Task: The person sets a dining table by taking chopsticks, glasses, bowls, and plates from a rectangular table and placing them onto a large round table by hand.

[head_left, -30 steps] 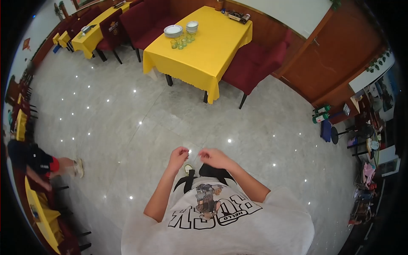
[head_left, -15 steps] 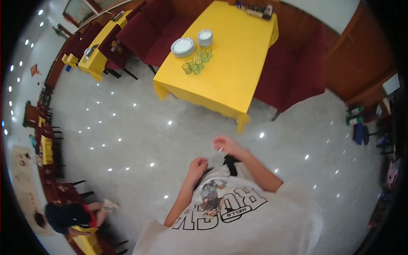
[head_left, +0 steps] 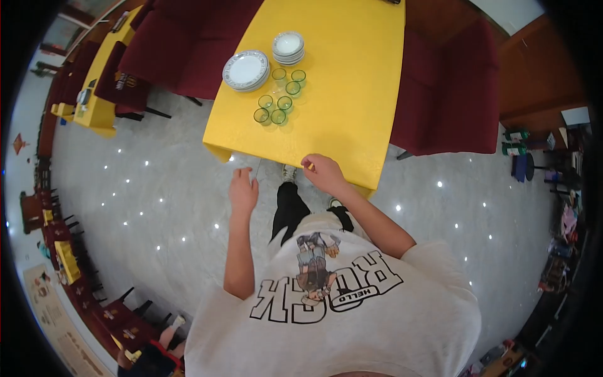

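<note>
My left hand (head_left: 243, 190) hangs over the floor just short of the table's near edge, fingers stretched out, holding nothing. At the front edge of the yellow-covered table (head_left: 339, 81), my right hand (head_left: 322, 173) has loosely bent fingers with nothing visible in them; whether it touches the cloth I cannot tell. Several green-tinted glasses (head_left: 278, 116) stand grouped on the left part of the table, nearest my left hand. Behind them are a stack of large patterned plates (head_left: 245, 70) and a stack of smaller white dishes (head_left: 288, 45).
Dark red seats flank the table, a bench (head_left: 182, 50) on the left and another seat (head_left: 446, 94) on the right. Farther left is a second yellow-covered table (head_left: 100, 81). Shiny grey floor (head_left: 169, 182) lies around my legs. A person (head_left: 160, 358) sits at the lower left.
I have come closer to the table, and the plates and glasses appear larger. Both hands have moved forward, the right one now at the table's edge.
</note>
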`<action>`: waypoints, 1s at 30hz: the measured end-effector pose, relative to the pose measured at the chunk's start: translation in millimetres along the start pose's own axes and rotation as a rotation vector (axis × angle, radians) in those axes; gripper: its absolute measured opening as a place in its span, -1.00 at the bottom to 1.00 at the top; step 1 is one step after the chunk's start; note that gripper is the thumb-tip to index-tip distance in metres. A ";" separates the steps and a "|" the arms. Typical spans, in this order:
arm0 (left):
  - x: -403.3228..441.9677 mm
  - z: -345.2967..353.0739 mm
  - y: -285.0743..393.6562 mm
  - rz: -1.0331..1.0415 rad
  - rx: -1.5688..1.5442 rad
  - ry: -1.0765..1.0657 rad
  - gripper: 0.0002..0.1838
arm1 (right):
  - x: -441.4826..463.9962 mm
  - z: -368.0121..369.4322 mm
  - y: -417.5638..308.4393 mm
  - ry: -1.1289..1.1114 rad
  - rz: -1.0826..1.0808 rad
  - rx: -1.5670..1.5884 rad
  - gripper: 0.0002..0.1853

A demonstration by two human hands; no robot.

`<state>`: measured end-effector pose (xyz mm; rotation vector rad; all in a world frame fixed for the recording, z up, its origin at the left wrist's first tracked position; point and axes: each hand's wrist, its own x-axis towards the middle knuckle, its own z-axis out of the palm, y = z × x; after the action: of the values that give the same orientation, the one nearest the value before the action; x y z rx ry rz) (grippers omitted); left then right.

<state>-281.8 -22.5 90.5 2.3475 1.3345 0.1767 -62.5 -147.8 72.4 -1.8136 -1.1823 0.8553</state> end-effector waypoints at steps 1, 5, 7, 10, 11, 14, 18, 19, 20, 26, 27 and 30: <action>15.4 -3.3 -10.4 0.066 0.038 0.019 -0.66 | 8.9 9.8 -1.8 0.080 -0.090 -0.146 -0.77; 95.4 -15.1 -24.4 0.161 -0.086 -0.064 -0.66 | 72.3 29.9 -23.9 0.129 0.051 -0.338 -0.74; 132.7 -20.2 -22.7 0.415 -0.079 -0.048 -0.60 | 97.7 35.7 -36.5 0.241 0.082 -0.441 -0.68; 180.5 -13.1 -23.9 0.557 -0.057 -0.155 -0.62 | 127.0 44.0 -42.2 0.317 0.104 -0.499 -0.63; 192.5 -8.6 -24.7 0.567 -0.067 -0.185 -0.62 | 132.1 47.4 -44.4 0.318 0.137 -0.501 -0.63; 226.4 2.1 -20.9 0.749 -0.087 -0.213 -0.61 | 152.7 49.6 -47.0 0.293 0.202 -0.549 -0.61; 239.8 18.6 -22.2 0.766 0.066 -0.305 -0.67 | 166.0 55.9 -30.6 0.176 0.258 -0.664 -0.61; 249.0 21.5 -21.5 0.743 0.138 -0.326 -0.70 | 176.1 53.8 -25.6 0.122 0.300 -0.684 -0.61; 256.1 24.5 -21.7 0.748 0.138 -0.327 -0.70 | 183.7 52.9 -20.4 0.125 0.303 -0.684 -0.61; 260.8 52.1 -25.8 0.738 0.244 -0.465 -0.85 | 199.0 67.1 1.1 0.044 0.351 -0.726 -0.71; 259.9 54.8 -22.1 0.733 0.266 -0.462 -0.87 | 202.2 68.6 1.4 0.038 0.374 -0.742 -0.78; 257.7 65.0 -14.4 0.716 0.300 -0.469 -0.89 | 205.5 72.8 5.8 0.051 0.382 -0.764 -0.85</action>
<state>-136.5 181.5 0.2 2.7846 0.2871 -0.3705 -52.9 61.1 10.5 -2.7279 -1.2440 0.5801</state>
